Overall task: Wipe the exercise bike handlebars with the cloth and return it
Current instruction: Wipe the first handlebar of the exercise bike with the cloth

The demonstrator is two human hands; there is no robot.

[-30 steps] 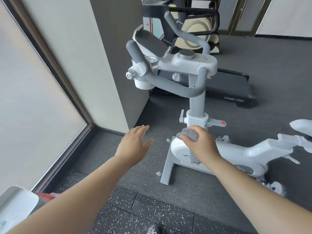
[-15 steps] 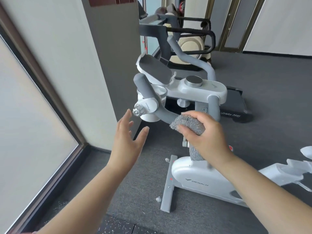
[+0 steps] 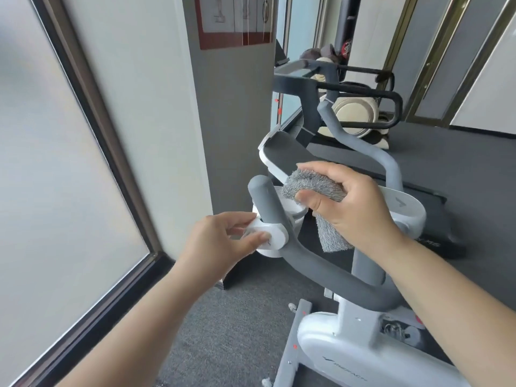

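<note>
The white exercise bike (image 3: 349, 356) stands ahead with grey padded handlebars (image 3: 301, 252) curving up to a left end stub (image 3: 261, 191). My right hand (image 3: 351, 208) grips a fluffy grey cloth (image 3: 315, 188) just above the bike's console, beside the left handlebar end; a tail of the cloth hangs below my palm. My left hand (image 3: 220, 244) pinches the white round knob (image 3: 269, 236) fixed on the left handlebar. The right handlebar (image 3: 363, 146) rises behind my right hand.
A grey pillar (image 3: 231, 121) and a frosted window (image 3: 55, 163) stand close on the left. A black treadmill (image 3: 435, 208) lies behind the bike. Dark carpet (image 3: 234, 331) covers the floor below.
Both hands rose toward the handlebars. My right hand carried the cloth from the bike's lower frame up to the console. My left hand went from hanging in the air to pinching the white knob.
</note>
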